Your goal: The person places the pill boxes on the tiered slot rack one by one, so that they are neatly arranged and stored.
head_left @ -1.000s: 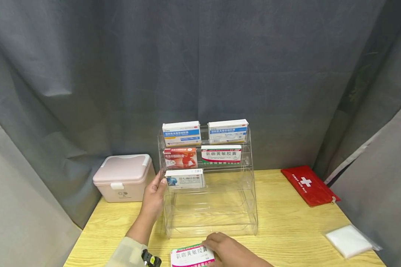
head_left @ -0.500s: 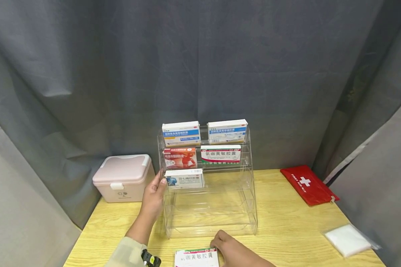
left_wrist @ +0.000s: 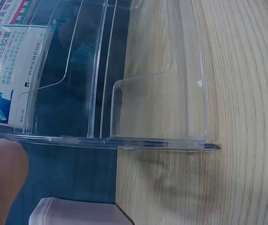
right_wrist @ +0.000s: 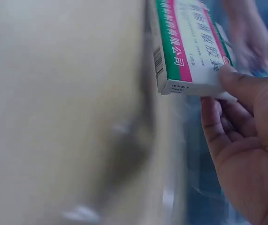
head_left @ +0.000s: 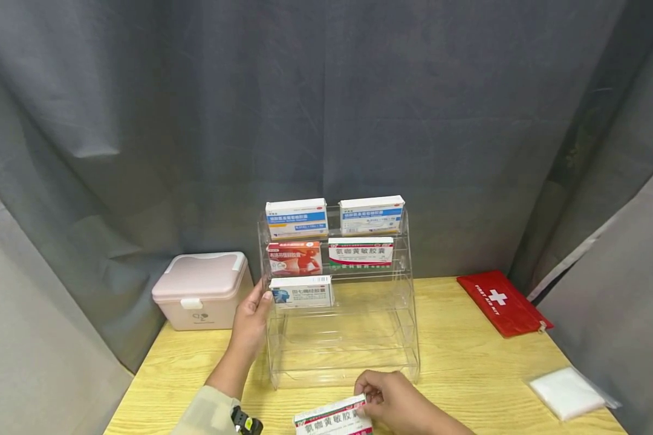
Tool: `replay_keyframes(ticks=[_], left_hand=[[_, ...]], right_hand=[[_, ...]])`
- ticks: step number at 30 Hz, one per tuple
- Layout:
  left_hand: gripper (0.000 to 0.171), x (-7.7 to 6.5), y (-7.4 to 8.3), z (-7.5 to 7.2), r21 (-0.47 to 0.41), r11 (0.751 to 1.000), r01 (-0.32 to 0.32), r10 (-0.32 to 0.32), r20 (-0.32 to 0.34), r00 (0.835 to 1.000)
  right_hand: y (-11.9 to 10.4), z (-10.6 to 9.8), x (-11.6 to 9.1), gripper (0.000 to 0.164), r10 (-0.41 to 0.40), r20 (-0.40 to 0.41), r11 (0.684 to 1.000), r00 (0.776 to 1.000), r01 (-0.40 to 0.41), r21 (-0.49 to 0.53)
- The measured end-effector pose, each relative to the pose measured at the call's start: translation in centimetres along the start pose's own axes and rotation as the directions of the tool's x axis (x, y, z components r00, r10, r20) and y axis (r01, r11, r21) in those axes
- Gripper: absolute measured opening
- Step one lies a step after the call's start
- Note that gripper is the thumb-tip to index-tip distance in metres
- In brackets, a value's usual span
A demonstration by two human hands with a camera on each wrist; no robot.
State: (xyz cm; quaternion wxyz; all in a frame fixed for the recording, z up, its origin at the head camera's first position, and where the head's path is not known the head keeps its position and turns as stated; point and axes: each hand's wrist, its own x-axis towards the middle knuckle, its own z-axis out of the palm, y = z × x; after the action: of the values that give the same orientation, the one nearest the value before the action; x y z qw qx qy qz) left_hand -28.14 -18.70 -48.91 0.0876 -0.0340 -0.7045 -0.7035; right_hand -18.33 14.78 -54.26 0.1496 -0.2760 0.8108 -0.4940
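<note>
A clear tiered display rack (head_left: 343,359) stands on the table, with medicine boxes on its upper tiers. My left hand (head_left: 251,314) grips the rack's left side edge, its thumb beside the white-and-blue medicine box (head_left: 302,292) on the third tier. In the left wrist view only part of that hand (left_wrist: 2,176) shows. In front of the rack, my right hand (head_left: 394,400) pinches one end of a white, green and magenta medicine box (head_left: 332,418). The right wrist view shows the thumb on the printed face of this box (right_wrist: 195,47) and fingers beneath it.
A pink lidded case (head_left: 201,293) stands left of the rack. To the right lie a red first aid pouch (head_left: 500,302) and a white packet in clear plastic (head_left: 568,393). Grey curtains (head_left: 326,121) hang behind the table.
My right hand has shifted rightward with the medicine box, which now looks tilted and raised at its right end. The left hand stays on the rack.
</note>
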Motion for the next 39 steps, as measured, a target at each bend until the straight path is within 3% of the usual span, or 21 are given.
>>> replay_keyframes(ticks=[3,5,8,11,14,16,20,25,31,35,39], left_hand=[[0.055,0.0,0.0,0.1,0.001,1.0,0.002,-0.002,0.0,1.0],[0.055,0.0,0.0,0.1,-0.004,1.0,0.005,-0.005,0.003,1.0],[0.055,-0.1,0.1,0.1,-0.006,1.0,0.005,-0.005,0.003,1.0],[0.055,-0.1,0.1,0.0,0.002,1.0,0.004,-0.004,-0.001,1.0],[0.056,-0.1,0.0,-0.2,0.008,1.0,0.004,-0.004,-0.003,1.0],[0.056,-0.1,0.0,-0.2,0.008,1.0,0.014,-0.014,-0.005,1.0],[0.056,-0.2,-0.2,-0.1,0.017,1.0,0.014,-0.013,-0.013,1.0],[0.056,0.0,-0.2,-0.1,0.02,1.0,0.004,-0.004,-0.003,1.0],[0.056,-0.1,-0.1,-0.2,0.019,1.0,0.001,-0.002,0.009,1.0],[0.056,0.0,-0.1,-0.2,0.02,1.0,0.003,-0.003,0.005,1.0],[0.056,-0.1,-0.2,-0.1,0.029,1.0,0.004,-0.004,0.0,1.0]], right_hand=[[-1.7,-3.2,0.0,0.013,0.002,-0.123,0.999,0.992,0.003,0.043],[-3.0,-5.8,0.1,0.013,-0.012,-0.239,0.999,0.971,0.022,0.04],[-5.2,-9.4,0.3,0.016,-0.034,-0.427,0.999,0.904,0.027,-0.022],[-6.9,-12.3,0.9,0.021,-0.079,-0.578,0.99,0.812,-0.006,-0.143],[-7.9,-14.0,2.0,0.025,-0.156,-0.649,0.968,0.744,-0.015,-0.25],[-8.2,-14.5,2.8,0.027,-0.216,-0.661,0.952,0.719,0.005,-0.306],[-7.9,-14.6,4.3,0.028,-0.298,-0.652,0.921,0.697,0.029,-0.389],[-7.1,-14.0,5.2,0.027,-0.313,-0.662,0.899,0.681,-0.012,-0.437],[-6.0,-13.4,5.6,0.024,-0.293,-0.671,0.907,0.681,-0.025,-0.421],[-5.7,-13.1,5.6,0.024,-0.323,-0.659,0.889,0.679,-0.021,-0.457],[-5.6,-12.6,5.5,0.026,-0.346,-0.635,0.86,0.69,-0.036,-0.508]])
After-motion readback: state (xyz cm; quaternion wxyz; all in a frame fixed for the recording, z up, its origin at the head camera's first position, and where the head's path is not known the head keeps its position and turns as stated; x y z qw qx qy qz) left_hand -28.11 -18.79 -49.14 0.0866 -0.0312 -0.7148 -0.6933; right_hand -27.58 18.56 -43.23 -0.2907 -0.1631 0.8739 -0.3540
